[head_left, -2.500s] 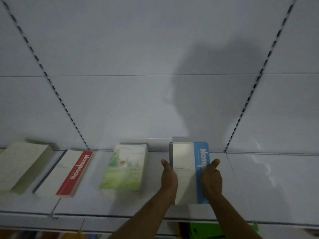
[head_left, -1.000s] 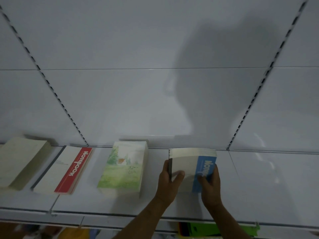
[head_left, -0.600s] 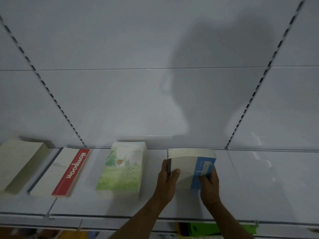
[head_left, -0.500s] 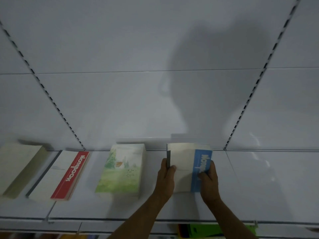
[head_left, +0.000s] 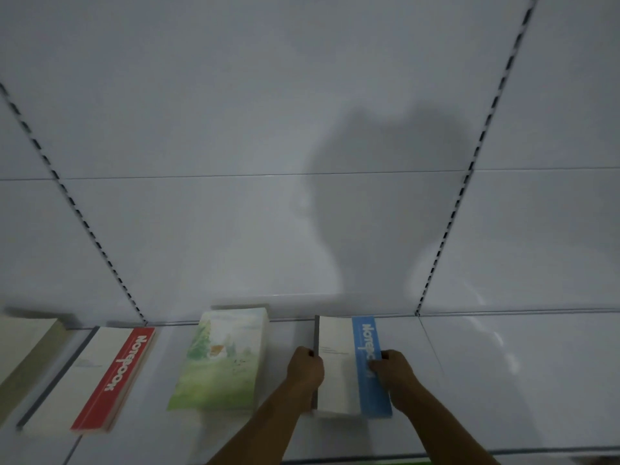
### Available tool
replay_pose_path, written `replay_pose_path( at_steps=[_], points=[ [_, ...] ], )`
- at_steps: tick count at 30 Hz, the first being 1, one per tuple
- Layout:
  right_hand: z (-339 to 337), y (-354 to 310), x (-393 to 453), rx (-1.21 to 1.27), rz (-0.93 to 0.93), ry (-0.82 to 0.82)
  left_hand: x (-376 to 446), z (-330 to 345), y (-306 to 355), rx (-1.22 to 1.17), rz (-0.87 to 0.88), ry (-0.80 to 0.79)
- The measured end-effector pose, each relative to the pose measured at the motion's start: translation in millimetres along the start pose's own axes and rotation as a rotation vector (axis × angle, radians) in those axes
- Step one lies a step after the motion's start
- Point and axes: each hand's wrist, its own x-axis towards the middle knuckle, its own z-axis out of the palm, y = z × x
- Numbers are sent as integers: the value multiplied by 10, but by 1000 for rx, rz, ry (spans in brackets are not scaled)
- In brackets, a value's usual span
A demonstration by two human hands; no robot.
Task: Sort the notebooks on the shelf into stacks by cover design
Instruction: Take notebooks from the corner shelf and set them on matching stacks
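Note:
A stack of white notebooks with a blue "Notebook" band (head_left: 339, 370) lies flat on the white shelf (head_left: 503, 380), right of centre. My left hand (head_left: 304, 367) grips its left, dark-spined edge. My right hand (head_left: 391, 369) presses on the blue band at its right edge. To the left lie a stack with a green landscape cover (head_left: 224, 357), a white stack with a red "Notebook" band (head_left: 97, 377), and a plain beige stack (head_left: 23, 354) at the far left.
The white back panel (head_left: 268, 129) rises behind the stacks, with slotted uprights (head_left: 449, 229) on both sides. The shelf's front edge (head_left: 469, 453) runs along the bottom; green items show just below it. Bare shelf surface stretches to the right of the blue stack.
The blue-band stack, tilted up on its near end a second ago, has been lowered flat onto the shelf. Both hands stayed on its sides.

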Motion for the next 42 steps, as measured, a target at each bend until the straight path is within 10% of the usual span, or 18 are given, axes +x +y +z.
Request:
replay_pose_path(
  at_steps=[15, 34, 42],
  points=[
    [81, 108, -46, -185, -74, 107, -96, 59, -4, 387, 167, 130],
    [134, 93, 15, -254, 6, 173, -763, -235, -59, -117, 105, -141],
    [843, -671, -470, -171, -379, 320, -735, -1070, -28, -351, 340, 315]
  ],
)
